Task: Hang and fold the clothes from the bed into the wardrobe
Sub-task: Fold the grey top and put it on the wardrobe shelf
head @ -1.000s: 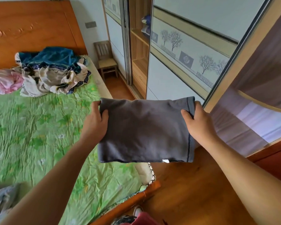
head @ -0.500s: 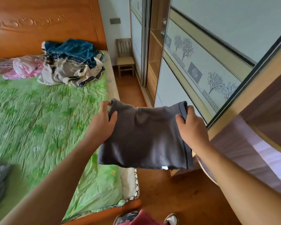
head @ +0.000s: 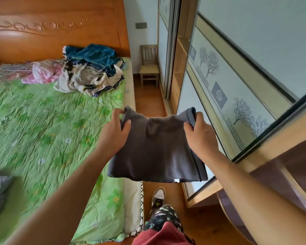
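Two hands hold a folded grey garment (head: 155,149) in the air, just off the right edge of the bed (head: 42,129). The left hand (head: 113,133) pinches its top left corner, thumb over, fingers curled behind. The right hand (head: 200,133) grips the top right corner the same way. A clothes pile (head: 92,76) lies at the bed's head end. The wardrobe (head: 228,76) stands to the bed's right.

Garment (head: 155,149): dark grey, plain. Bedsheet (head: 42,124): bright green, floral print. Pile (head: 92,71): teal, cream with dark trim, pink. Headboard (head: 57,29): orange wood, carved scrolls. Wardrobe door (head: 237,71): pale grey, beige band, bare-tree motifs. Trousers (head: 164,218): black, patterned. Floor (head: 148,106): reddish-brown.
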